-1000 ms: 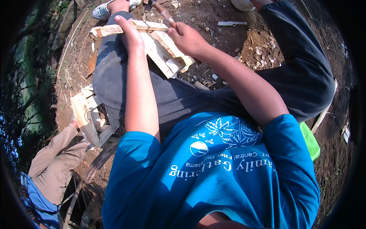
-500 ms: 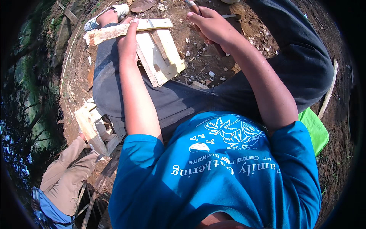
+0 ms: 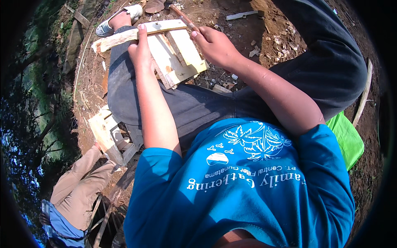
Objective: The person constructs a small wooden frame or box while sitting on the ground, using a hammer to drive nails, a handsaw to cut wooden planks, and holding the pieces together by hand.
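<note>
A small frame of pale wooden slats [image 3: 180, 45] rests tilted against my left thigh. My left hand [image 3: 141, 51] grips it by the rough top strip [image 3: 118, 40], thumb over the edge and fingers hidden behind. My right hand [image 3: 217, 46], just right of the frame, is closed round the brown wooden handle of a hammer [image 3: 184, 17]. The handle slants up and left across the strip's right end. Its dark head lies at the picture's upper edge and is only partly seen.
Wood chips [image 3: 285, 51] and a pale stick [image 3: 242, 15] lie on brown soil. At lower left, another person in tan trousers [image 3: 78, 175] sits by a second wooden frame [image 3: 101, 134]. Bright green cloth [image 3: 346, 138] lies by my right side.
My right hand has come down and left, swinging the hammer from upright to slanting over the frame's top strip. My left hand keeps its hold on the frame.
</note>
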### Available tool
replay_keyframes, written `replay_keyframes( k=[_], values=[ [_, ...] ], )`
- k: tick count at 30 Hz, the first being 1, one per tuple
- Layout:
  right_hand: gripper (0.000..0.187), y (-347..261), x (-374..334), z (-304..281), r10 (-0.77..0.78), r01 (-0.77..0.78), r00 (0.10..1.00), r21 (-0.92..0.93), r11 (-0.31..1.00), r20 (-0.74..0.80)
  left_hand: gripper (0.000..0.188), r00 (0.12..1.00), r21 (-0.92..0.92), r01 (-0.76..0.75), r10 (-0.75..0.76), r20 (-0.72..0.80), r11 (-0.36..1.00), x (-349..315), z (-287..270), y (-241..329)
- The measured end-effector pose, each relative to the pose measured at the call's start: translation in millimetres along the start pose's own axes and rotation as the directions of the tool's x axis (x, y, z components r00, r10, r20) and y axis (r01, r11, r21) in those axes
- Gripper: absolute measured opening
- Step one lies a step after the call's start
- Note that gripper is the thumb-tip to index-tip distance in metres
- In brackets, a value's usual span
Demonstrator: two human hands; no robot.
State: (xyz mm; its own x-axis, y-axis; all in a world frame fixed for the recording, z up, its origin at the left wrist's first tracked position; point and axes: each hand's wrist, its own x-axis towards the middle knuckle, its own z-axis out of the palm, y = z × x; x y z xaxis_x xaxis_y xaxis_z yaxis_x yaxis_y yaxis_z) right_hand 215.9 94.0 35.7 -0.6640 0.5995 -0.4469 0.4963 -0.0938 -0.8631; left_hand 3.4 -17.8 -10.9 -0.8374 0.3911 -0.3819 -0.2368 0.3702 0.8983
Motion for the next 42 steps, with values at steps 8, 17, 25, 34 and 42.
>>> replay_keyframes(
  k=[8, 17, 25, 34, 42],
  values=[
    [0.032, 10, 17, 38, -0.036, 0.033, 0.998, -0.049, 0.998, -0.057, 0.057, 0.973, 0.399, -0.115, 0.184, -0.137, 0.910, 4, 12, -5],
    [0.021, -58, 25, -5, -0.266, 0.285, 0.928, 0.036, 0.958, -0.262, 0.064, 0.964, 0.405, -0.106, 0.193, -0.182, 0.908, 1, -5, -6],
    [0.032, -44, 25, 9, -0.246, 0.265, 0.933, 0.040, 0.963, -0.262, 0.060, 0.962, 0.384, -0.076, 0.169, -0.215, 0.920, 3, -11, -15],
    [0.034, 19, 26, 28, 0.050, -0.065, 0.995, -0.197, 0.978, -0.082, 0.055, 0.951, 0.414, -0.067, 0.184, -0.248, 0.908, 8, 4, -8],
    [0.023, -11, 18, 38, -0.109, 0.094, 0.992, -0.219, 0.971, -0.058, 0.062, 0.930, 0.495, -0.039, 0.213, -0.299, 0.868, -1, 3, -2]
  ],
)
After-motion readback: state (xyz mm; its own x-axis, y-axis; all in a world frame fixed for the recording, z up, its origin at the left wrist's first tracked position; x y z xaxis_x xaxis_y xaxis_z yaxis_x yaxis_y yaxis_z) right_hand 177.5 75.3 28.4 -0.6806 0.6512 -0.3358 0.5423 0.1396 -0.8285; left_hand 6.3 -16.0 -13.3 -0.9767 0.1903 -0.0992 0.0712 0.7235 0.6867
